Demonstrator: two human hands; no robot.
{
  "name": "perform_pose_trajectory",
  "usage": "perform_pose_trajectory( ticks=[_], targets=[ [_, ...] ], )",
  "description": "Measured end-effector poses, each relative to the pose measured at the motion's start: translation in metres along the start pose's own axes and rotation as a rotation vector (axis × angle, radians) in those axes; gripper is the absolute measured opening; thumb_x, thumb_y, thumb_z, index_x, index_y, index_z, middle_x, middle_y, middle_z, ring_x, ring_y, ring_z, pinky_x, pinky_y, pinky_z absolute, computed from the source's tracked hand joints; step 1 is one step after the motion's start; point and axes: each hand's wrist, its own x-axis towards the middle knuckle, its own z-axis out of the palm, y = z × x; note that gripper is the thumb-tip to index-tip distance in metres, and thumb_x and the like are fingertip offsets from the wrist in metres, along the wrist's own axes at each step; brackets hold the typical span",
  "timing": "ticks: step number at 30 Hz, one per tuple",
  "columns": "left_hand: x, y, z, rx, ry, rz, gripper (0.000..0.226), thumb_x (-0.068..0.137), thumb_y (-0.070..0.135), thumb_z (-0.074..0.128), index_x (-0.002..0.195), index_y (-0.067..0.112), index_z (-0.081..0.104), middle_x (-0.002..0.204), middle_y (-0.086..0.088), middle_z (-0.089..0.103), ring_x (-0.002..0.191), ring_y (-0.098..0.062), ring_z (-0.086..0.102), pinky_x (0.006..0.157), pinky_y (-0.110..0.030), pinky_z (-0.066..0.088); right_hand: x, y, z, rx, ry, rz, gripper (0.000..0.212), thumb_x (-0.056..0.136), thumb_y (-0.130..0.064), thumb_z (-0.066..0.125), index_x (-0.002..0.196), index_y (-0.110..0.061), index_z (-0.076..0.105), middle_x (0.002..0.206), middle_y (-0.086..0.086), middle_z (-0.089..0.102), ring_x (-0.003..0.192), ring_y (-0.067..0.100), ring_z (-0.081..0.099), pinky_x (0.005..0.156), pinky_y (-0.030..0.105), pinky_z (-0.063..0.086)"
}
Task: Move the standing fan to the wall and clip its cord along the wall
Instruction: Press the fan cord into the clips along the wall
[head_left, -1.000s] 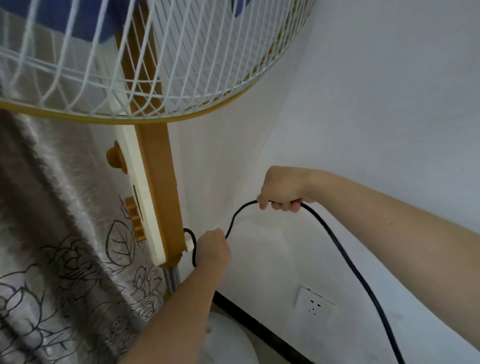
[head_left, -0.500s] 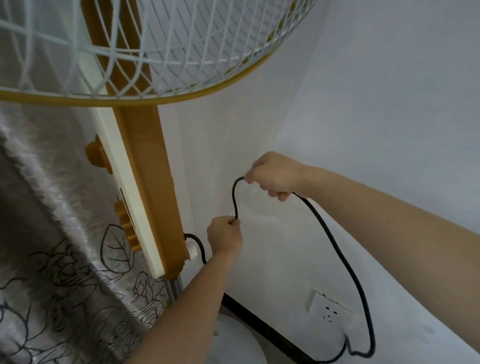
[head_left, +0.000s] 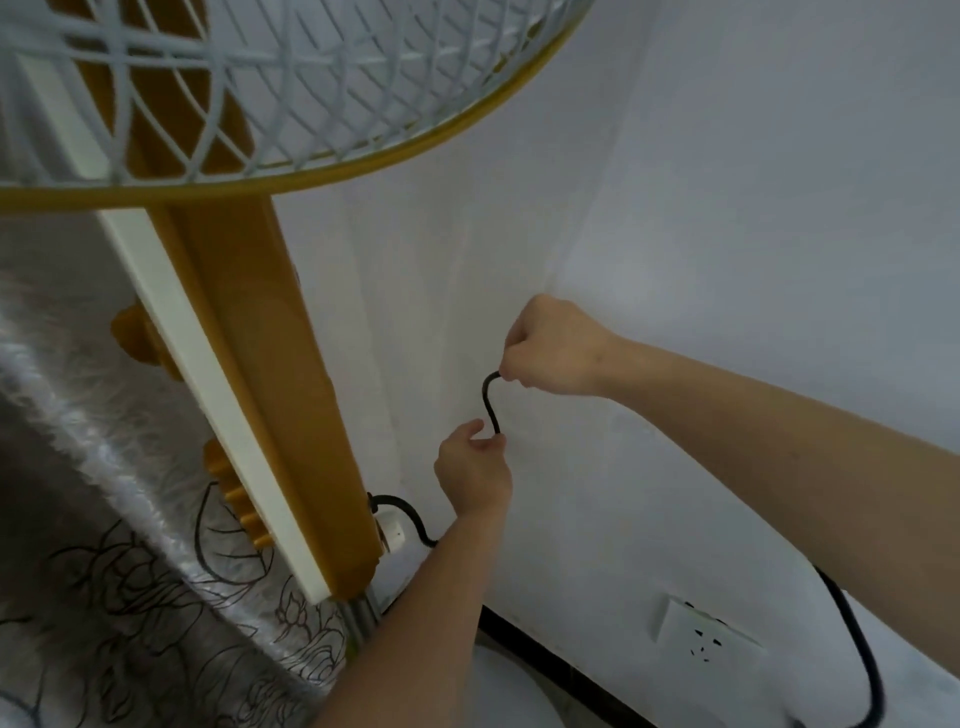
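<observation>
The standing fan (head_left: 249, 332) has a white wire cage with a gold rim and a gold and white column, and it stands close to the white wall (head_left: 727, 218). Its black cord (head_left: 491, 400) leaves the back of the column, passes behind my left forearm, and rises to my hands. My left hand (head_left: 472, 467) pinches the cord against the wall. Just above it, my right hand (head_left: 550, 345) is closed on the cord, which makes a short hooked bend between the two hands. Past my right arm the cord hangs in a loop at the lower right.
A white wall socket (head_left: 701, 636) sits low on the wall at the right. A black skirting strip (head_left: 545, 660) runs along the wall's foot. The fan's round white base (head_left: 509, 696) shows beneath my left arm. A grey floral curtain (head_left: 104, 545) hangs on the left.
Both hands have risen along the wall and come closer together. The cord's bend between them has shrunk to a short hook, and the view has shifted nearer the fan column.
</observation>
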Motion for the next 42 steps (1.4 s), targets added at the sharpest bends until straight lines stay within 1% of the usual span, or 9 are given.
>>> perform_pose_trajectory(
  ticks=[3,6,12,18,24,31,35,38,42],
  targets=[
    [0.000,-0.001,0.001,0.041,-0.009,0.050,0.033,0.087,0.009,0.065,0.120,0.004,0.063,0.100,-0.017,0.071,0.091,-0.026,0.065,0.085,-0.028,0.050,-0.001,0.001,0.001,-0.033,-0.022,0.036,0.021,0.076,-0.005,0.057,0.057,0.005,0.055,0.051,0.011,0.051,0.050,0.022,0.047,0.047,0.023,0.037],
    [0.005,-0.002,0.001,0.084,-0.005,0.083,0.030,0.089,0.010,0.063,0.118,0.003,0.064,0.102,-0.017,0.071,0.094,-0.026,0.065,0.084,-0.026,0.047,-0.002,0.003,0.002,-0.040,-0.024,0.066,0.026,0.075,-0.005,0.057,0.049,-0.003,0.056,0.047,0.009,0.053,0.039,0.019,0.045,0.033,0.014,0.034],
    [0.012,-0.006,-0.001,0.211,0.011,0.182,0.022,0.091,0.008,0.059,0.111,0.001,0.066,0.102,-0.015,0.071,0.095,-0.025,0.064,0.077,-0.019,0.040,-0.005,0.006,0.005,-0.055,-0.040,0.107,0.026,0.075,-0.006,0.058,0.049,-0.004,0.059,0.050,0.011,0.056,0.039,0.021,0.045,0.034,0.015,0.034],
    [0.013,-0.008,-0.001,0.275,-0.011,0.233,0.017,0.093,0.006,0.055,0.108,0.001,0.062,0.099,-0.014,0.069,0.092,-0.026,0.063,0.074,-0.025,0.043,-0.009,0.010,0.009,-0.045,-0.055,0.133,0.025,0.077,-0.006,0.060,0.052,-0.003,0.060,0.044,0.006,0.054,0.030,0.015,0.042,0.032,0.014,0.033],
    [0.013,-0.010,-0.002,0.332,-0.012,0.309,0.010,0.092,0.004,0.053,0.099,0.001,0.060,0.094,-0.013,0.068,0.087,-0.026,0.063,0.069,-0.025,0.041,-0.011,0.013,0.014,-0.022,-0.080,0.111,0.017,0.076,-0.005,0.059,0.062,0.002,0.066,0.062,0.015,0.065,0.046,0.023,0.051,0.033,0.015,0.035],
    [0.018,-0.009,-0.006,0.338,-0.008,0.342,0.011,0.093,0.004,0.052,0.088,0.000,0.061,0.087,-0.014,0.066,0.081,-0.027,0.060,0.064,-0.029,0.041,-0.011,0.015,0.018,-0.055,-0.100,0.057,0.020,0.076,-0.006,0.060,0.057,-0.001,0.064,0.067,0.017,0.069,0.050,0.019,0.055,0.043,0.018,0.043],
    [0.017,-0.009,-0.007,0.319,-0.009,0.348,0.015,0.093,0.003,0.050,0.084,-0.001,0.061,0.084,-0.015,0.066,0.075,-0.025,0.057,0.061,-0.027,0.037,-0.014,0.011,0.020,-0.101,-0.177,0.001,0.028,0.079,-0.011,0.064,0.053,-0.002,0.058,0.062,0.013,0.061,0.049,0.017,0.048,0.042,0.018,0.037],
    [0.015,-0.007,-0.008,0.304,0.011,0.334,0.017,0.091,-0.001,0.047,0.082,-0.001,0.062,0.083,-0.015,0.066,0.072,-0.019,0.052,0.059,-0.023,0.033,-0.018,0.009,0.022,-0.157,-0.203,-0.048,0.039,0.082,-0.012,0.061,0.048,-0.005,0.042,0.060,0.013,0.047,0.047,0.017,0.033,0.044,0.023,0.027],
    [0.016,-0.006,-0.007,0.281,0.018,0.298,0.018,0.091,0.001,0.051,0.076,0.001,0.059,0.082,-0.016,0.066,0.071,-0.018,0.051,0.060,-0.024,0.033,-0.015,0.004,0.021,-0.188,-0.228,-0.099,0.050,0.082,-0.007,0.059,0.043,-0.010,0.028,0.047,0.007,0.030,0.048,0.018,0.027,0.048,0.027,0.024]
  ],
)
